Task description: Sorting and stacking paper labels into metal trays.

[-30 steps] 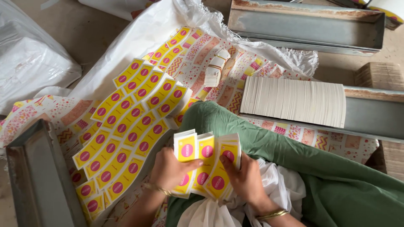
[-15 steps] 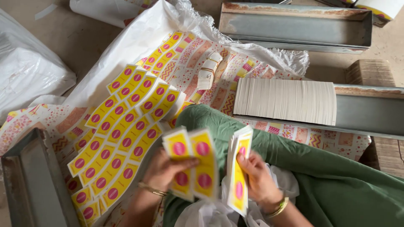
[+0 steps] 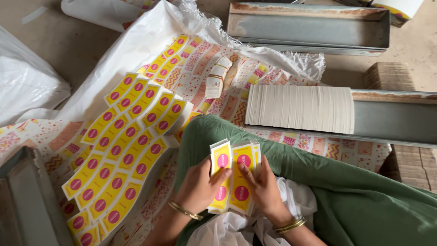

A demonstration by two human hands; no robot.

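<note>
Grip: left hand (image 3: 198, 184) and right hand (image 3: 264, 189) both clasp one stack of labels (image 3: 233, 175).
Risk: stack looks loose, so labels could fan out and slide onto the lap (image 3: 291, 159) below.

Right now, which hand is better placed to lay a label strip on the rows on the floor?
Left, probably. The left hand holds a yellow label strip on the side nearest the laid-out rows. The right hand would have to cross over.

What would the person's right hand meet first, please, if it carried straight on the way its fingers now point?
The right hand points up and left; past the yellow cards it holds, it would probably meet the green cloth first, though depth is unclear.
</note>
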